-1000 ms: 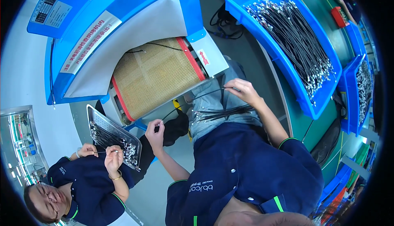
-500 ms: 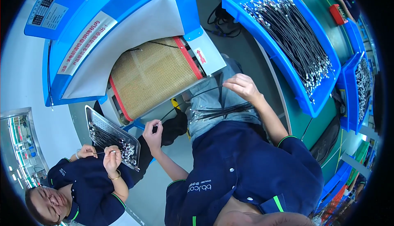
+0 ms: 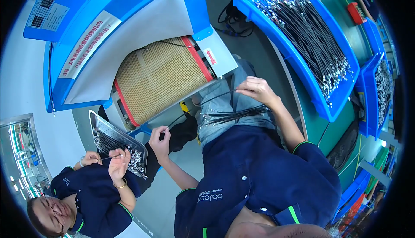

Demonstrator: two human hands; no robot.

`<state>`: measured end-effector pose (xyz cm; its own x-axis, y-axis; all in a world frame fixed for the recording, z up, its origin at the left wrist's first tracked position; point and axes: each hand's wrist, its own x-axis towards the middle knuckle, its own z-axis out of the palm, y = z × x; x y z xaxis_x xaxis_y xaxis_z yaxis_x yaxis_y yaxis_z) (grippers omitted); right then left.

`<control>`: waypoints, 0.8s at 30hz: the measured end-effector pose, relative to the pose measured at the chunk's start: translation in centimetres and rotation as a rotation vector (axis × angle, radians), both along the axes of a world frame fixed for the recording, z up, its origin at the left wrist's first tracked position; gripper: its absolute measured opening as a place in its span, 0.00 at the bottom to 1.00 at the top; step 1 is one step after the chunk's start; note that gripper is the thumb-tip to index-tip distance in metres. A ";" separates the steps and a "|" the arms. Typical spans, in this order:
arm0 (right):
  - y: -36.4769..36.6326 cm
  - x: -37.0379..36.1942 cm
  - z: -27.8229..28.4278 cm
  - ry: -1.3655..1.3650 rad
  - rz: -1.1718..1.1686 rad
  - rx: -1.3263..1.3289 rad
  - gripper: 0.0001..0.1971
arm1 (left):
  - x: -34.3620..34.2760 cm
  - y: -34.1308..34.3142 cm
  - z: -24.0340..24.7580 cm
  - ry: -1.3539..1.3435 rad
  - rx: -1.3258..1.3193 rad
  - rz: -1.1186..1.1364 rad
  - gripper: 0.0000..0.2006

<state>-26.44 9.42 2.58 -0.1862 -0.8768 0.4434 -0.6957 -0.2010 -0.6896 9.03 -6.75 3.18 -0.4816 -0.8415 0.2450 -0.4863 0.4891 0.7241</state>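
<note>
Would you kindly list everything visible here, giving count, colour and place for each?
single cable: one, black, stretched between both hands
cable bundle: one, black, on the lap
mesh conveyor belt: one, tan with red edges, centre
machine hood: one, blue, upper left
large bin: one, blue, full of black cables, upper right
smaller bins: at least two, blue, far right
metal tray: one, silver, holding cables, lower left
co-worker: one, dark blue uniform, lower left
left hand: pinches one cable end
right hand: pinches the other end

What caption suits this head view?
Left hand and right hand stretch a thin black cable beside a mesh conveyor belt.
</note>
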 end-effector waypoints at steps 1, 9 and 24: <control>0.1 0.0 0.0 0.005 0.006 0.007 0.06 | 0.0 0.0 0.0 0.004 0.002 0.000 0.06; 0.2 0.0 0.0 -0.001 0.057 0.028 0.07 | 0.0 0.0 0.1 -0.009 -0.004 -0.010 0.05; 0.6 0.4 0.5 -0.045 0.114 0.162 0.08 | 0.1 -0.1 -0.4 -0.011 0.006 0.009 0.05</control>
<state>-25.99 9.98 3.09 -0.0982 -0.9523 0.2888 -0.6427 -0.1609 -0.7490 9.15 -6.86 2.76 -0.4762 -0.8475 0.2346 -0.4986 0.4800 0.7218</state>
